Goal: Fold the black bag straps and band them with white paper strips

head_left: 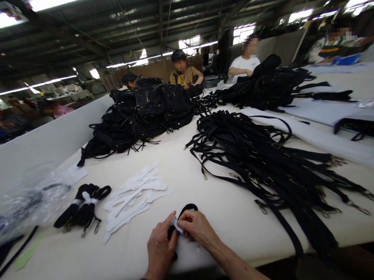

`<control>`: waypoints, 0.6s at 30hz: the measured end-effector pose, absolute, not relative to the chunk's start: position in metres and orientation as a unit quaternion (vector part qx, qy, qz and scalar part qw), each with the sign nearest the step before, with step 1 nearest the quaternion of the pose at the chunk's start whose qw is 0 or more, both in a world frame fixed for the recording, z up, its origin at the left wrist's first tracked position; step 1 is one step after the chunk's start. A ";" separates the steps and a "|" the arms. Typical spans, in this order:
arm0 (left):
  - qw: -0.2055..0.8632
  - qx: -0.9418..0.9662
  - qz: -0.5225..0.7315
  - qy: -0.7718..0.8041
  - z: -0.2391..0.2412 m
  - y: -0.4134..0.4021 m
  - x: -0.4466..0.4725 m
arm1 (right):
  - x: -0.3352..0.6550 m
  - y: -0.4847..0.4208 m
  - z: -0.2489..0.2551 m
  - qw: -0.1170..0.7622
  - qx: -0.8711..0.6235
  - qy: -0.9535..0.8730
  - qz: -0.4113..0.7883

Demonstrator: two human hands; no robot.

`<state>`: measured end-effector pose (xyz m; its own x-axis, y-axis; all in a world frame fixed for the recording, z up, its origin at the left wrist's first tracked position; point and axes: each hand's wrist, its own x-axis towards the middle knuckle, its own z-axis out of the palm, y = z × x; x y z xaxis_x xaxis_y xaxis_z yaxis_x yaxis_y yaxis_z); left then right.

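Black strap (188, 206) folded up, close to near edge of white table (176, 170), between two hands. Left hand (160, 245) holds strap, fingers bent around it. Right hand (198, 229) pinches little white strip (177, 225) against strap. Strap loop pokes out on far side of right fingers. More white strips (136, 197) in pile, left and farther. Big strap heap (260, 165) far right.

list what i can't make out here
- Head view: how the black strap runs, behind the left hand and right hand.
- Head view: part of the white strip, under the right hand.
- Head view: contents of the clear plastic, blurred by creases.
- Head view: rest of the black piece, cut by right edge.
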<state>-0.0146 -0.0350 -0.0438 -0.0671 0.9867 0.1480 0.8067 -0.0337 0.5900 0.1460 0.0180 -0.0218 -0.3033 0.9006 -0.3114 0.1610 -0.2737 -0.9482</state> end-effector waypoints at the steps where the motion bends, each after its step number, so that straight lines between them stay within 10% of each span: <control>1: 0.164 0.666 0.276 0.673 -0.044 -0.035 -0.015 | 0.146 0.019 -0.023 0.299 -0.508 -0.521 0.618; 18: 0.151 0.662 0.272 0.681 -0.046 -0.035 -0.015 | 0.145 0.023 -0.023 0.293 -0.501 -0.511 0.634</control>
